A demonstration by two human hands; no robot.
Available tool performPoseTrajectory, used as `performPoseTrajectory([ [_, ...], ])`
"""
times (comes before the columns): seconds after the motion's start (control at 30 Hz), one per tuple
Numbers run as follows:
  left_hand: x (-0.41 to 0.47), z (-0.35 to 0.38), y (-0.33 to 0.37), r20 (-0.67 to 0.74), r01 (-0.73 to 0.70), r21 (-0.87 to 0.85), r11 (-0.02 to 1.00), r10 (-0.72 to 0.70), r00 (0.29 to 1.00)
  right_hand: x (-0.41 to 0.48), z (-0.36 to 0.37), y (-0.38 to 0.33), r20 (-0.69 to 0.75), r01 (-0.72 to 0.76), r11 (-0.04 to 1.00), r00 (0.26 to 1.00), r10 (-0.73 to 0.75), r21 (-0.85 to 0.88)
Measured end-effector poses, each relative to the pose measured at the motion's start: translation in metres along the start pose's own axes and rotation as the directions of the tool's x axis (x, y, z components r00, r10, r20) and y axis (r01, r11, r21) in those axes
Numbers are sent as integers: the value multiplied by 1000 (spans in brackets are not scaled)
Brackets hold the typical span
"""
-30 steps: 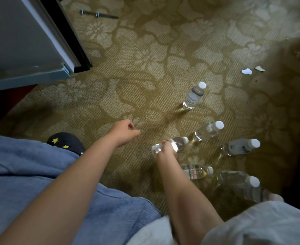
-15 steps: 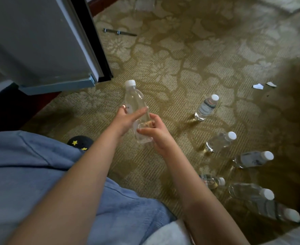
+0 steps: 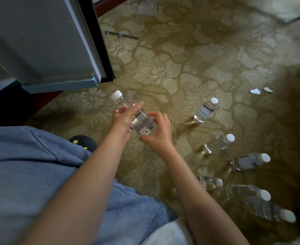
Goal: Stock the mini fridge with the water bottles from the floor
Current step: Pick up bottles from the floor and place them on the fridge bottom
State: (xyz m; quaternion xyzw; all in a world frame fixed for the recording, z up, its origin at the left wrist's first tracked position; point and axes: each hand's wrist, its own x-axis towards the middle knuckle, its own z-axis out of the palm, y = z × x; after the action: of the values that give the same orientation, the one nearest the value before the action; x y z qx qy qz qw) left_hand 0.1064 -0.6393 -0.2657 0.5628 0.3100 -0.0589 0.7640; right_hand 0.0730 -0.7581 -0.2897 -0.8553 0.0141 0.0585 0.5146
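Head view: both hands hold one water bottle (image 3: pixel 138 117) in the air above the patterned carpet (image 3: pixel 189 71), just below the corner of the open fridge door (image 3: pixel 45 43). The bottle is tilted, its white cap (image 3: pixel 116 94) pointing up and to the left toward the door. The left hand (image 3: pixel 122 121) wraps the upper body of the bottle, its grip closed on it with the fingers across the front. The right hand (image 3: pixel 159 131) closes its grip on the lower, labelled end, thumb underneath and fingers over the top.

Six more bottles are on the carpet to the right. One (image 3: pixel 205 110) stands farthest, well apart from the hands; the next (image 3: pixel 218 144) is below it, then a third (image 3: pixel 249 161) further right. A smaller one (image 3: pixel 210 183) sits near the right forearm, and two (image 3: pixel 248 191) (image 3: pixel 272 212) lie close together toward the lower right corner.

Two white paper scraps (image 3: pixel 255 91) lie on the carpet at the right, and a dark rod (image 3: pixel 121 35) lies beyond the door. A blue-clad leg (image 3: pixel 30 174) fills the lower left, with a dark, star-marked shoe (image 3: pixel 83 142) beside it.
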Motion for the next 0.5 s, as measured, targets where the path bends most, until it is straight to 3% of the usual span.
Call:
performPoseTrajectory([
  [0.07,-1,0,0,-56,8,-12,1000,-9,998,-6,5,1,-23,48,998,999,-49,-29],
  [0.13,-4,0,-1,-92,-4,15,1000,5,996,-7,3,3,54,30,999,998,-31,22],
  [0.23,-7,-1,-4,-143,-47,76,996,58,988,-1,-13,12,295,-175,953,950,97,247],
  [0.3,-7,-2,-6,-144,-63,154,986,85,986,4,-22,29,320,-329,869,923,214,370],
  [0.4,-9,-1,-11,-79,-66,315,947,95,992,6,-33,70,48,-490,780,856,514,390],
  [0.5,-10,1,-21,6,-77,433,898,83,997,-8,-47,122,-225,-634,671,640,734,385],
])
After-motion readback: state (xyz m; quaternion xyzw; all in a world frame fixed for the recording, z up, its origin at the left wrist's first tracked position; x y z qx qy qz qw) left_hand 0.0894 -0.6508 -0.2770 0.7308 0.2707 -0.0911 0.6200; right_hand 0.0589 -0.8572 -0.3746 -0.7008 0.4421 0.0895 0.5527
